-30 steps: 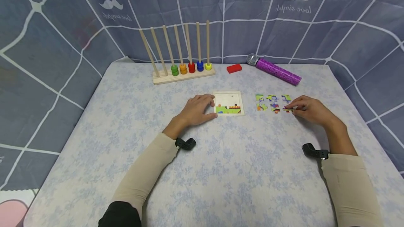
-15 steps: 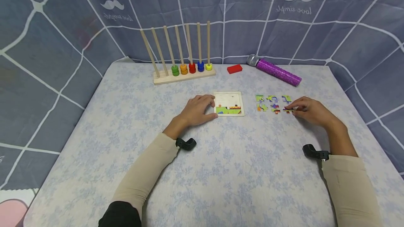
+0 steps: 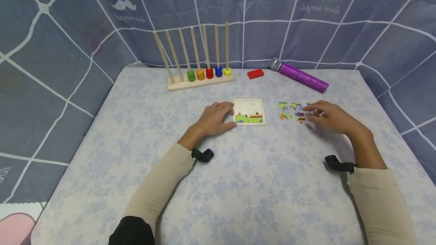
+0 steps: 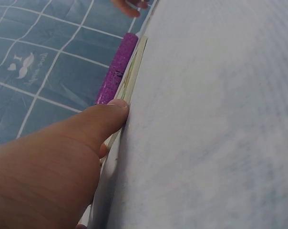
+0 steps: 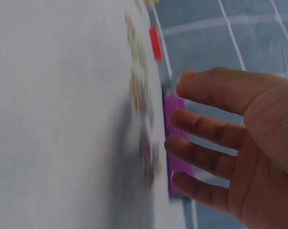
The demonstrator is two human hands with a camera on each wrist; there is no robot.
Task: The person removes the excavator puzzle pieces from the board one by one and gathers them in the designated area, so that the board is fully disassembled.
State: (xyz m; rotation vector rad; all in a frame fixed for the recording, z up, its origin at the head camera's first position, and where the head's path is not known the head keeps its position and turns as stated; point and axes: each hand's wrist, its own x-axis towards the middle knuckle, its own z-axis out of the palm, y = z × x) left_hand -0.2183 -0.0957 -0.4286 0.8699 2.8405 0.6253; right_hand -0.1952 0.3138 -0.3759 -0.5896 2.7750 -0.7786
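Observation:
A wooden puzzle board [image 3: 249, 107] lies flat, its lower part filled with a green, red and yellow picture and its upper part bare wood. My left hand [image 3: 214, 119] holds it at the left side, thumb at the near corner and fingers along the edge; in the left wrist view the thumb [image 4: 116, 106] touches the rim. To the right, several jigsaw pieces [image 3: 285, 116] lie in two rows. Over their right end hovers my right hand [image 3: 328, 116], hiding some of them. In the right wrist view its fingers [image 5: 201, 152] are loosely spread, with nothing between them.
At the back stands a wooden peg abacus [image 3: 201, 82] with coloured beads low on its rods. Right of it lie a red block [image 3: 255, 73] and a glittery purple microphone [image 3: 303, 77]. A tiled-pattern curtain [image 3: 265, 41] hangs behind the patterned tablecloth [image 3: 259, 184].
My right hand has let go of the jigsaw piece at the right end of the near row, lifted, and shifted slightly left. My left hand stays at the board.

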